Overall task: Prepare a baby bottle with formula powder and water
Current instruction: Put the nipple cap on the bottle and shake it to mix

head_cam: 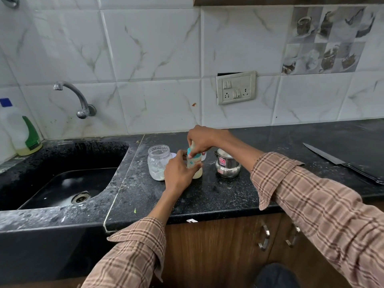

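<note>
A baby bottle (196, 163) with a teal collar stands upright on the black counter (207, 194), holding pale milky liquid. My left hand (178, 173) wraps around its body from the left. My right hand (202, 139) grips the teal collar and nipple at its top from above. Just left of the bottle stands an open glass jar (158, 162) with a little white powder at its bottom. A small steel pot (226, 165) with a red sticker stands to the right of the bottle.
A black sink (62, 183) with a drain lies at the left, under a wall tap (79, 100). A detergent bottle (22, 132) stands in the far left corner. A large knife (324, 154) lies on a dark board at the right. White lids lie behind the bottle.
</note>
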